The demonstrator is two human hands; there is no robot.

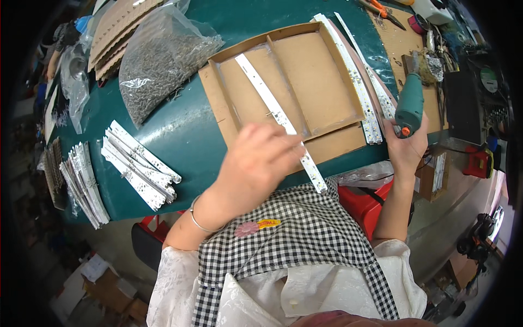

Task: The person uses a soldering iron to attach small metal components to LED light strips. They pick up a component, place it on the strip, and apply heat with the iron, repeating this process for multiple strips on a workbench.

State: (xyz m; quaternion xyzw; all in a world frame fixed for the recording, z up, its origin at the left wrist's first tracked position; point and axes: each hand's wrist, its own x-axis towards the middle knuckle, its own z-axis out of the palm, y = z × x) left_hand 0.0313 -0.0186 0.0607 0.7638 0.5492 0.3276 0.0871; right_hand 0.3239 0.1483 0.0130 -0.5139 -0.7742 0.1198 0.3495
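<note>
A long white LED strip (260, 87) lies slantwise over a shallow cardboard tray (313, 129), its near end sticking out past the tray's front edge. My left hand (256, 158) is slightly blurred, its fingers curled across the strip's near half; what they pinch is hidden. A small screw (269, 114) shows at the strip's edge, close to these fingers. On the right, my right hand (407, 151) is wrapped round a green electric screwdriver (409, 103). Just left of that hand, more LED strips (364, 103) lie along the tray's right side.
A clear bag of screws (158, 71) stands at the back left beside stacked cardboard (117, 30). Piles of white strips (140, 166) lie on the green table (190, 117), left of the tray. Orange-handled pliers (384, 12) lie at the far right. A red stool (354, 204) stands below the table's edge.
</note>
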